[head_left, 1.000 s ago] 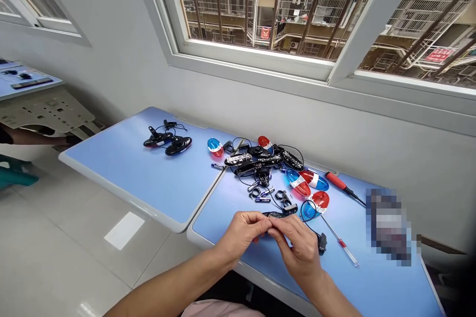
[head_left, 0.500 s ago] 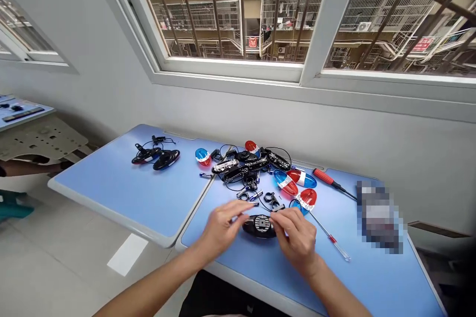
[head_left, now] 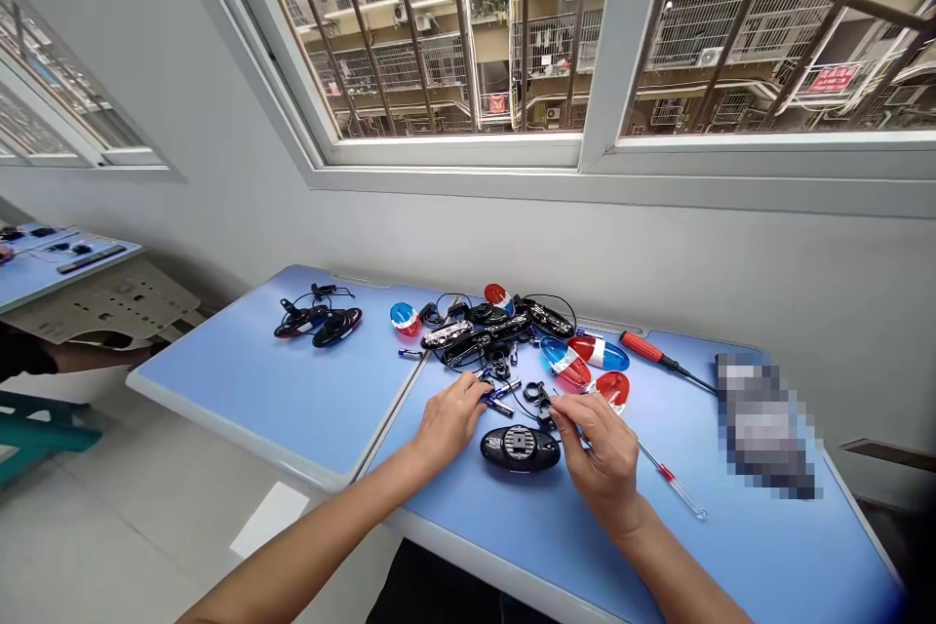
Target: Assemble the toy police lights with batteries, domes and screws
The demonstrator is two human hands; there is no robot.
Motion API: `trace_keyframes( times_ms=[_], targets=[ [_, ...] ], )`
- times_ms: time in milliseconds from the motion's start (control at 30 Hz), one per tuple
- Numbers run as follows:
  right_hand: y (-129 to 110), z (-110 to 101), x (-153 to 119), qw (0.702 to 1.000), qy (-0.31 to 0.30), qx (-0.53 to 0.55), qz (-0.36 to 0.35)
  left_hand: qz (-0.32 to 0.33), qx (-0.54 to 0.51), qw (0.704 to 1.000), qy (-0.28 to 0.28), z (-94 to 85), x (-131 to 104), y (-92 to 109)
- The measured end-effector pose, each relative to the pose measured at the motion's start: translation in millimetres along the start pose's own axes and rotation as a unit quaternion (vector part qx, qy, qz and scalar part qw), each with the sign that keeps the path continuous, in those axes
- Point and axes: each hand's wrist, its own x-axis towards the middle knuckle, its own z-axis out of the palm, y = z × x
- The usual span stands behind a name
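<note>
A black oval housing (head_left: pixel 521 449) with a round silver speaker-like grille lies on the table in front of me, apart from my left hand. My left hand (head_left: pixel 451 417) reaches past it to a group of small batteries (head_left: pixel 499 406); its fingertips are drawn together there, and what they grip is hidden. To the right of the housing, my right hand (head_left: pixel 601 448) has thumb and forefinger pinched beside a small black part (head_left: pixel 546 417); whether that part is between them is unclear. Black ring clamps (head_left: pixel 533 392) lie just beyond.
Red-and-blue lenses (head_left: pixel 566 363), black housings and cables are heaped toward the wall. A red-handled screwdriver (head_left: pixel 643 346), a clear-handled thin screwdriver (head_left: pixel 683 490) and a blurred-out bag (head_left: pixel 764 429) lie right. Two black units (head_left: pixel 336 327) rest on the left table; someone's arm shows far left.
My left hand has moved from beside the housing up to the batteries. My right hand has shifted slightly right, uncovering the housing's right end. The view has turned a little left.
</note>
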Motion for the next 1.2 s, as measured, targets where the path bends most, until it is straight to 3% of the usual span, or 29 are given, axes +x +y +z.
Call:
trace_keyframes(
  times_ms=[267, 367, 467, 533, 600, 700, 800, 900, 1067, 1200],
  targets=[
    [-1, 2, -1, 1.0, -0.002, 0.01, 0.009, -0.018, -0.039, 0.999, 0.033, 4.5, -6, -11],
    [-1, 4, -1, 0.999, 0.004, 0.03, 0.035, -0.002, -0.099, 0.993, 0.068, -6.5, -12, -11],
    [-2, 4, -2, 0.995, 0.005, 0.053, 0.088, 0.014, -0.239, 0.966, 0.099, -26.6, -17, -2],
    [-3, 3, -2, 0.99, 0.002, 0.068, 0.127, 0.004, -0.357, 0.932, 0.06, -39.6, -13, 10],
    [-4, 2, -2, 0.983, 0.002, 0.083, 0.163, -0.004, -0.462, 0.887, -0.015, -48.0, -3, 24],
    [-3, 2, -1, 0.965, 0.024, 0.111, 0.236, 0.019, -0.521, 0.849, -0.084, -50.5, 20, 44],
    [1, 1, 2, 0.938, 0.061, 0.135, 0.314, 0.062, -0.49, 0.867, -0.068, -45.8, 39, 55],
    [5, -1, 4, 0.927, 0.068, 0.141, 0.342, 0.078, -0.476, 0.875, -0.053, -39.6, 47, 56],
    [4, 1, 3, 0.936, 0.056, 0.132, 0.321, 0.015, -0.572, 0.817, -0.067, -34.6, 43, 52],
    [2, 2, 1, 0.957, 0.047, 0.103, 0.265, 0.009, -0.634, 0.77, -0.076, -36.2, 40, 54]
  ],
)
